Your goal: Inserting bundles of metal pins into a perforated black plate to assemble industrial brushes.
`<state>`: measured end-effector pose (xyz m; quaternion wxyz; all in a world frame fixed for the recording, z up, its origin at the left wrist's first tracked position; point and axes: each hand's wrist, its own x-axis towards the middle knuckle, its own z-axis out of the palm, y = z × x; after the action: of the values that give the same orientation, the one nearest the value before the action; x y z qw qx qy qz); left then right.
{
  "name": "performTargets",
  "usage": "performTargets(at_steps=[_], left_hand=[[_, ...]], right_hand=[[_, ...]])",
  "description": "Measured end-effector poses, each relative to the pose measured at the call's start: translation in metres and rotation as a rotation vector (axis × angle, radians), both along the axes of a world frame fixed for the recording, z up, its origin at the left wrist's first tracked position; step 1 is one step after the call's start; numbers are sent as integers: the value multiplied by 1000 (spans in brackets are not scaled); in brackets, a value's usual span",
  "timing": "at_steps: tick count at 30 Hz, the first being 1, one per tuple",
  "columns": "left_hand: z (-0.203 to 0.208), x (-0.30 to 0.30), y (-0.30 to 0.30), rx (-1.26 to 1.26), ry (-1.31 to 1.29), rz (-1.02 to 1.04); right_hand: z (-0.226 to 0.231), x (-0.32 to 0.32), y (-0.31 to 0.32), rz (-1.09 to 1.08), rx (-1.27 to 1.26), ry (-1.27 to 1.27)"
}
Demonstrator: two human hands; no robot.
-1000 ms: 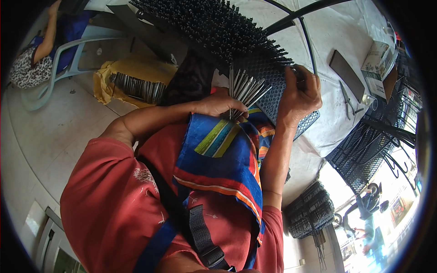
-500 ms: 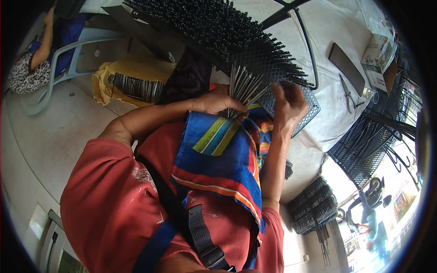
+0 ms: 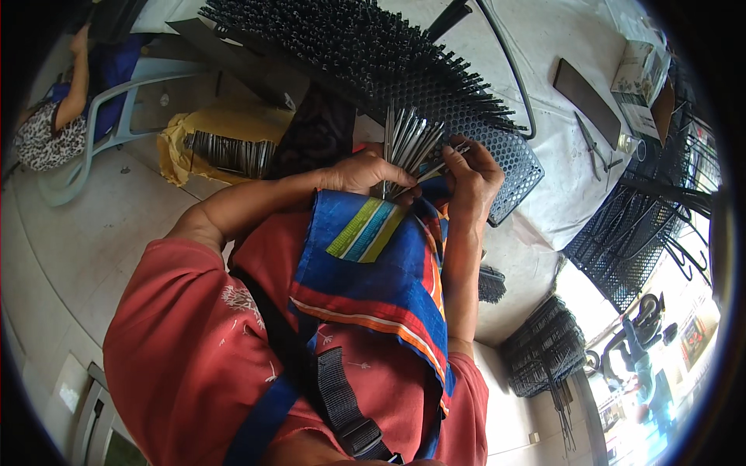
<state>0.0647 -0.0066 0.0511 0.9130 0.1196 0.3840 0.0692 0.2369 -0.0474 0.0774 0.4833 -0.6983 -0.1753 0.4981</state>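
Left hand (image 3: 364,172): we're gripping fanned rods (image 3: 404,146) by the tray (image 3: 519,165) | right hand (image 3: 474,172): we're pinching, apparently, one rod (image 3: 435,168) | step: we're likely singling it out | next: probably needing a straight pull

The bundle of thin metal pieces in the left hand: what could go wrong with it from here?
The metal pieces fan out above the left hand, so some might slip loose. The right hand is at their right edge and could drag out several together. Black rods crowd the perforated tray close by; the pieces' tips might catch there.
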Motion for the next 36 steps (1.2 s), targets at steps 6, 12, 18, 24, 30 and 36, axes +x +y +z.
performTargets(at_steps=[6, 12, 18, 24, 30, 36], left_hand=[[-15, 0, -3, 295, 53, -53], [-21, 1, 3, 200, 127, -21], [-3, -2, 9, 326, 175, -57], [-17, -2, 5, 159, 92, -44], [-15, -1, 7, 135, 101, -24], [-8, -1, 9, 264, 45, -100]], right_hand=[[-2, 3, -1, 56, -74, -40], [2, 15, -1, 21, 21, -105], [6, 30, 5, -252, 399, -337], [-1, 27, 21, -214, 574, -628], [-2, 29, 23, -189, 564, -638], [-2, 30, 27, -143, 596, -716]])
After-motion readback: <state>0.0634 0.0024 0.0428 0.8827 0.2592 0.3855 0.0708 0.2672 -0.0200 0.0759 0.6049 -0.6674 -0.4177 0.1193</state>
